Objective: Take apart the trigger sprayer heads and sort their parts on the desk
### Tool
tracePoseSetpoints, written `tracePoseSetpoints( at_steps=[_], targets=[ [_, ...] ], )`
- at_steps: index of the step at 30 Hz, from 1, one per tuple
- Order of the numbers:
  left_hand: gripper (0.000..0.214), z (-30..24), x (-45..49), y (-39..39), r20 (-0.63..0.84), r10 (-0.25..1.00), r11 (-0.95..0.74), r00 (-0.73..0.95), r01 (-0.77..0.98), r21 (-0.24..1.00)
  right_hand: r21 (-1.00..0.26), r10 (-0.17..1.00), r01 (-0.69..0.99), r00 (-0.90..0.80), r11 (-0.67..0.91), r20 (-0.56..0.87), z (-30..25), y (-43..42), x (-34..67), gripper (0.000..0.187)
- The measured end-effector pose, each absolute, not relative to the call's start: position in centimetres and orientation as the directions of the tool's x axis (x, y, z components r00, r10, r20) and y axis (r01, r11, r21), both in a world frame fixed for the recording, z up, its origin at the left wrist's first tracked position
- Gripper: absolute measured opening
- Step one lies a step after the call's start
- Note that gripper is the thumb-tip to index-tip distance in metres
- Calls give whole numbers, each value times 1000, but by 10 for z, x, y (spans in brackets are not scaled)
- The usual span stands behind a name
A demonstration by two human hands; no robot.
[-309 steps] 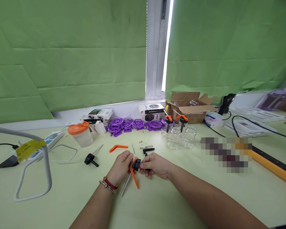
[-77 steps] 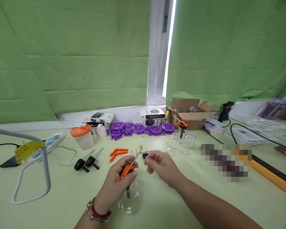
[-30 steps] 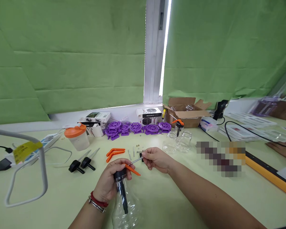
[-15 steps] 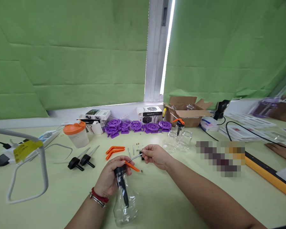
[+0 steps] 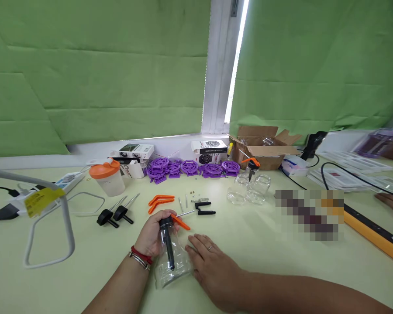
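My left hand (image 5: 153, 233) is wrapped round the neck of a clear spray bottle (image 5: 180, 261) with a black cap, an orange trigger and a thin metal nozzle. A black tube hangs inside it. Beside the bottle's lower right side lies my right hand (image 5: 214, 272), palm down with fingers stretched out; its fingertips are close to the wall, but contact is hard to tell. Just behind the bottle are black plunger-like parts (image 5: 205, 212), small springs (image 5: 199, 200), thin metal pins (image 5: 186, 200) and two spare orange triggers (image 5: 161, 203).
Two black caps with metal nozzles (image 5: 122, 213) lie at left, near a grey wire frame (image 5: 70, 226) and an orange-lidded cup (image 5: 107, 179). Behind are purple discs (image 5: 189, 167), an open carton (image 5: 270, 152) and clear bottles (image 5: 257, 189). Another person's hand (image 5: 391, 203) rests far right.
My right hand has let go of the metal nozzle and moved down beside the bottle's base, fingers now extended. My left hand still grips the neck. The black parts are now uncovered.
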State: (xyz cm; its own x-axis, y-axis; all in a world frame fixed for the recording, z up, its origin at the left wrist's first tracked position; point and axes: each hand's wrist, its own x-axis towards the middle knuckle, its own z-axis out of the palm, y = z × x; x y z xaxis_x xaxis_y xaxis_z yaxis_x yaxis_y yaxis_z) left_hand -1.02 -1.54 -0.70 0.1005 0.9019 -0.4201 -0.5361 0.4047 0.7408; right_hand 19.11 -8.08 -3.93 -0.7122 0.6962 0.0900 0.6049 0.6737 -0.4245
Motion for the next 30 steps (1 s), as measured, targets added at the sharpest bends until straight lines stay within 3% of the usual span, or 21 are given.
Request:
tracePoseSetpoints(
  at_steps=[7, 11, 14, 17, 21, 26, 30],
  targets=[
    [9, 0, -22, -15, -371, 925, 351, 88, -578, 737, -473, 711, 593, -694, 652, 112, -34, -42, 191, 42],
    [8, 1, -23, -15, -370, 926, 342, 68, -565, 751, -681, 801, 494, -550, 541, 237, -33, -34, 212, 35],
    [10, 1, -23, -14, -364, 929, 338, 73, -567, 751, -777, 846, 425, -474, 464, 245, -34, -35, 229, 33],
    [11, 0, -24, -14, -350, 934, 329, 76, -567, 755, -746, 834, 462, -504, 479, 223, -36, -38, 234, 28],
    [11, -3, -24, -14, -337, 939, 318, 69, -549, 773, -600, 821, 593, -530, 537, 212, -42, -33, 219, 21],
    [9, -4, -25, -14, -346, 937, 311, 46, -559, 769, -433, 802, 680, -550, 592, 233, -55, -22, 203, 30],
    [10, -1, -24, -14, -339, 939, 309, 52, -560, 769, -506, 824, 654, -495, 563, 276, -50, -23, 205, 21]
  ],
)
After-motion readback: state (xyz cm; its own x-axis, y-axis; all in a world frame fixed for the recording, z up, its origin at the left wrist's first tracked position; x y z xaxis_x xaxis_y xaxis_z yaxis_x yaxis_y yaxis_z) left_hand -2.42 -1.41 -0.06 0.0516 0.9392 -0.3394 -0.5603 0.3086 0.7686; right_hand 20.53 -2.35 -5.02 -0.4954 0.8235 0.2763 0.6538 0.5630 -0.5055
